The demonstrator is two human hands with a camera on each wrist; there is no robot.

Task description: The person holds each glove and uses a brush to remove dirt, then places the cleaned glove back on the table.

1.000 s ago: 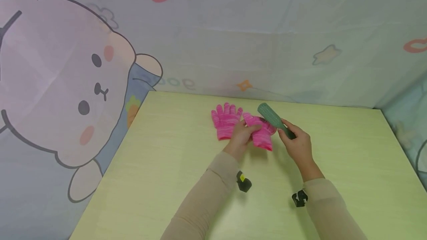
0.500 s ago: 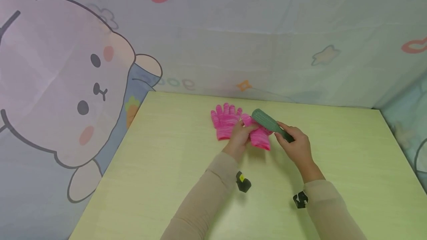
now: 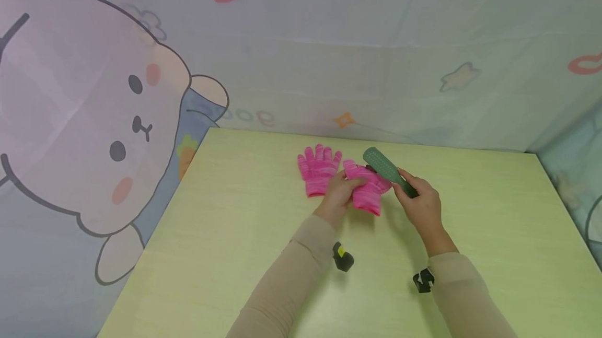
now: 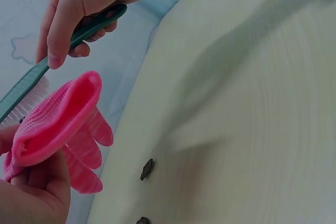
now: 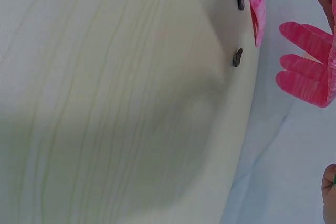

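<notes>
My left hand [image 3: 336,193] grips a pink striped knit glove [image 3: 368,198] held above the table, thumb lying across it. The cuff's opening faces the left wrist camera. With my right hand [image 3: 422,204] I hold a green brush [image 3: 382,164] by its handle. In the left wrist view its white bristles [image 4: 32,98] face the glove and lie close to it; whether they touch is unclear. A dark bit [image 3: 371,169] shows on the glove beside the brush head. A matching glove [image 3: 320,172] lies flat on the table, fingers pointing away, left of my left hand.
Several small dark clumps, one of them a crumbly clump [image 5: 238,57], lie on the pale yellow table [image 3: 226,233] below the held glove. Behind the table's back edge hangs a printed cloth [image 3: 320,66].
The brush head swept left across the held glove half a second ago, then came back right to about where it was. The held glove tilted slightly; the flat glove stayed put.
</notes>
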